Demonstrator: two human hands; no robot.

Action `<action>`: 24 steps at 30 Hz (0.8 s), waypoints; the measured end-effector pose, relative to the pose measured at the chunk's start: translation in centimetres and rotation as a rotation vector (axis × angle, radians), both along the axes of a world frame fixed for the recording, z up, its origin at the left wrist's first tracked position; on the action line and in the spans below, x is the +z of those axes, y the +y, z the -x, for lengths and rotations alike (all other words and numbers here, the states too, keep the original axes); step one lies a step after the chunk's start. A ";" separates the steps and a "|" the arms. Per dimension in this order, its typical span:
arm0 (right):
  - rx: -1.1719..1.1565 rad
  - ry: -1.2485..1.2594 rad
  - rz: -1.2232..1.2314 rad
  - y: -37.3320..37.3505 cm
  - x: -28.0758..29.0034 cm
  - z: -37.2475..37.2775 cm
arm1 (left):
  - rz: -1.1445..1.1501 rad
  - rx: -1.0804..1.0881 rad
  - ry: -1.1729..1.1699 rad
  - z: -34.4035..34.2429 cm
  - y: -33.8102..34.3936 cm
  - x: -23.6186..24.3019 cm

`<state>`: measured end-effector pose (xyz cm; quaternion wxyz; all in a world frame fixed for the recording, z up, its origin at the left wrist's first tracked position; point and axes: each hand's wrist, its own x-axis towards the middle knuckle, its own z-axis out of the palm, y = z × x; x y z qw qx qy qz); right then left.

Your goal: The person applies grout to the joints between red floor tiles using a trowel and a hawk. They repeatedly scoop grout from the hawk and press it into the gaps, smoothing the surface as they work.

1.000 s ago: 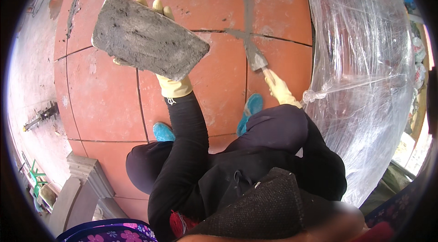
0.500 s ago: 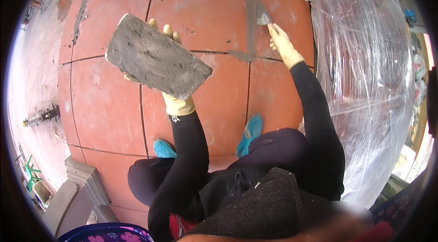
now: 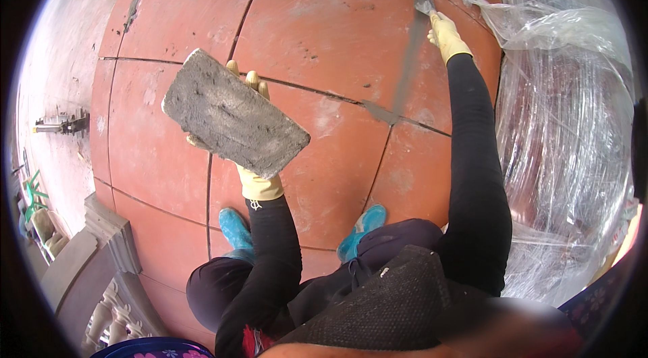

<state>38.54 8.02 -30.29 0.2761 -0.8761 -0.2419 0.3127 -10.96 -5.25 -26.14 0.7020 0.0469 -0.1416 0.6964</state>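
On my left hand (image 3: 260,186), in a pale yellow rubber glove, rests a rectangular board (image 3: 196,53) topped with a layer of grey mortar (image 3: 233,118). Gloved fingertips curl past its far and left edges; the palm is hidden beneath. My right arm reaches far forward. At its end, my right hand (image 3: 447,35), gloved alike, grips the handle of a putty knife (image 3: 425,9). The knife's blade lies at a grey-smeared joint (image 3: 408,64) between red-orange floor tiles (image 3: 317,27), close to where two joints cross.
Clear plastic sheeting (image 3: 567,135) wraps a bulky thing along the right side. A grey moulded balustrade (image 3: 111,236) stands at the lower left. My feet wear turquoise boots (image 3: 361,233). Dark open joints (image 3: 250,10) run between other tiles, with mortar crumbs scattered about.
My right hand and the putty knife have moved farther away along the smeared joint, toward the far crossing. The view has shifted. My left hand still holds up the mortar-covered board.
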 end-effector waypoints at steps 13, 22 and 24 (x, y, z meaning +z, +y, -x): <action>0.152 -0.055 0.159 -5.1 3.9 4.2 | -0.024 -0.086 -0.075 -0.6 0.7 0.1; 0.163 0.040 0.191 -9.5 4.8 6.4 | -0.124 -0.137 -0.150 -0.3 1.3 1.4; 0.201 -0.058 0.235 -10.0 4.5 6.7 | -0.142 -0.116 -0.155 -0.3 1.4 1.8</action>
